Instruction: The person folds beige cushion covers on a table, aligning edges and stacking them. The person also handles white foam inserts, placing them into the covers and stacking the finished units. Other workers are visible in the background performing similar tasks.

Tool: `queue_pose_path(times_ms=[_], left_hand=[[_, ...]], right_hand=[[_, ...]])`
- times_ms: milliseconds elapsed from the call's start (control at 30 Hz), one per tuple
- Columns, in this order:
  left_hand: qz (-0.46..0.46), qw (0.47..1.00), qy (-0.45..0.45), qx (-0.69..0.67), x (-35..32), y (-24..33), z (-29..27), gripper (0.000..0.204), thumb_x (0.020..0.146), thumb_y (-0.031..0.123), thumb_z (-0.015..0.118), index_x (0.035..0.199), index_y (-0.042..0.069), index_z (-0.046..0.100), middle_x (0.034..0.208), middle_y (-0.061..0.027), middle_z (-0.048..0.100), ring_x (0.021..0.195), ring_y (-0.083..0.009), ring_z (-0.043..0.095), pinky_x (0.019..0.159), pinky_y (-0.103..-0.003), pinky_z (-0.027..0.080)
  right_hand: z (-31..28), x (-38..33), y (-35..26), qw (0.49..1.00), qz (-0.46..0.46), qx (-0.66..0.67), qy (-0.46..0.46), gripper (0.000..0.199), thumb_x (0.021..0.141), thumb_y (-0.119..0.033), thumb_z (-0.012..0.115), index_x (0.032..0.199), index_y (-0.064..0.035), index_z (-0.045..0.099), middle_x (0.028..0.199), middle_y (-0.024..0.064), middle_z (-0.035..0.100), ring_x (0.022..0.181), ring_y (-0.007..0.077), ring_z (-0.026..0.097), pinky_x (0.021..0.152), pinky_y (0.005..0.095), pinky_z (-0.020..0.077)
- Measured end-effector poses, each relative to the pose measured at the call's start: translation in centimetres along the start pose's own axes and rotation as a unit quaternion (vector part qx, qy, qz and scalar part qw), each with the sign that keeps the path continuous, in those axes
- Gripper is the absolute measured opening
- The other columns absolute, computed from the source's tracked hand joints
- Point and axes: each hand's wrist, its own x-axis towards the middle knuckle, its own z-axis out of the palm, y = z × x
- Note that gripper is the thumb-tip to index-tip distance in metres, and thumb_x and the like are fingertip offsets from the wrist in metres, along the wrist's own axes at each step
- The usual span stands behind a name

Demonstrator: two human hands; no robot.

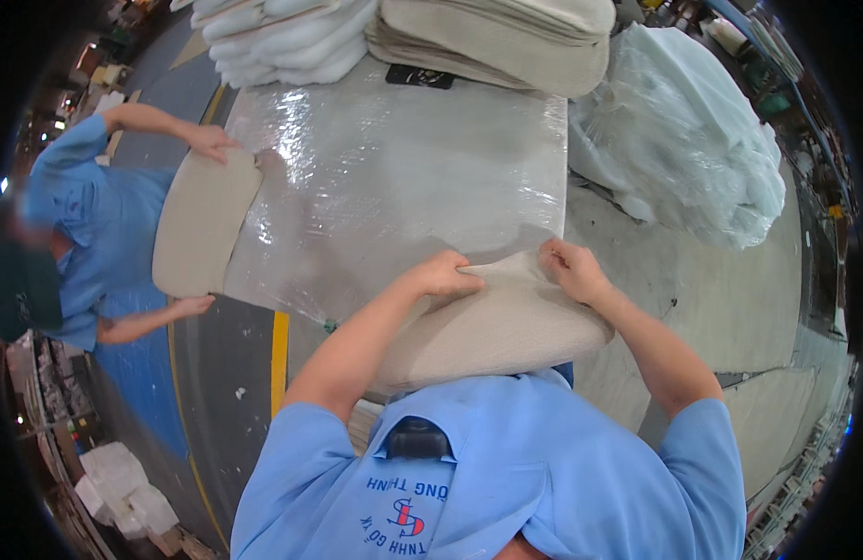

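- Cushion (515,327), beige, lies in front of me at the near side of the plastic-wrapped tabletop (408,163).
- My left grip (443,276) is clamped on its far edge.
- My right grip (576,271) pinches that edge farther right.
- At left I see a co-worker (119,219) with another beige pad (205,224) between both hands.

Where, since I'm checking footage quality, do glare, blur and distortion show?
Head view: glare streaks the plastic-wrapped surface, strongest at left; blur covers a co-worker's face; corners go black and edges bend; the wearer's left hand, right hand and beige fabric piece look fairly sharp.
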Motion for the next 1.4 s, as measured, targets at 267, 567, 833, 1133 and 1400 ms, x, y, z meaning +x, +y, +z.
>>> queue_pose_path(times_ms=[267, 567, 833, 1133, 1400], left_hand=[[-0.137, 0.967, 0.212, 0.026, -4.7, -3.4, 1.3, 0.048, 0.108, 0.047, 0.057, 0.111, 0.002, 0.075, 0.1, -0.021, 0.076, 0.095, -0.0382, 0.072, 0.084, -0.049, 0.054], [-0.12, 0.942, 0.308, 0.061, -2.8, -4.9, 1.9, 0.045, 0.109, 0.048, 0.053, 0.097, 0.009, 0.072, 0.096, -0.0202, 0.073, 0.091, -0.0433, 0.069, 0.078, -0.052, 0.053], [-0.102, 0.97, 0.219, 0.0, -7.4, -4.8, 0.2, 0.049, 0.101, 0.049, 0.064, 0.107, 0.002, 0.073, 0.102, -0.0249, 0.074, 0.099, -0.0424, 0.07, 0.087, -0.05, 0.052], [-0.138, 0.932, 0.332, -0.04, -7.7, -8.3, 3.6, 0.045, 0.106, 0.043, 0.06, 0.109, -0.001, 0.072, 0.105, -0.0283, 0.072, 0.102, -0.0487, 0.068, 0.088, -0.053, 0.051], [-0.153, 0.925, 0.345, -0.034, -8.2, -7.6, 2.8, 0.036, 0.105, 0.035, 0.065, 0.112, 0.001, 0.072, 0.097, -0.0213, 0.072, 0.093, -0.0364, 0.07, 0.084, -0.045, 0.052]], right_hand=[[4.4, 3.8, 1.7, 0.981, 0.186, -0.038, 0.047, 0.035, 0.107, -0.032, 0.059, 0.117, -0.0003, 0.069, 0.099, 0.0262, 0.073, 0.095, 0.0441, 0.07, 0.084, 0.0472, 0.0528], [6.4, 5.0, 1.5, 0.981, 0.144, -0.002, 0.133, 0.032, 0.109, -0.031, 0.056, 0.105, 0.0008, 0.063, 0.093, 0.0286, 0.067, 0.089, 0.0486, 0.064, 0.08, 0.0488, 0.0503], [0.9, 3.0, 3.5, 0.989, 0.11, -0.078, -0.057, 0.038, 0.104, -0.039, 0.061, 0.109, -0.0031, 0.071, 0.106, 0.0258, 0.074, 0.103, 0.0474, 0.069, 0.09, 0.0518, 0.0542], [2.6, 2.3, 3.6, 0.994, 0.092, -0.054, 0.025, 0.025, 0.106, -0.026, 0.054, 0.112, -0.0042, 0.064, 0.097, 0.0278, 0.073, 0.095, 0.0485, 0.07, 0.085, 0.0582, 0.053], [2.8, 3.4, 5.4, 0.996, 0.057, -0.061, 0.036, 0.028, 0.102, -0.03, 0.063, 0.113, -0.0049, 0.064, 0.094, 0.0247, 0.073, 0.094, 0.0445, 0.071, 0.083, 0.0539, 0.0549]])
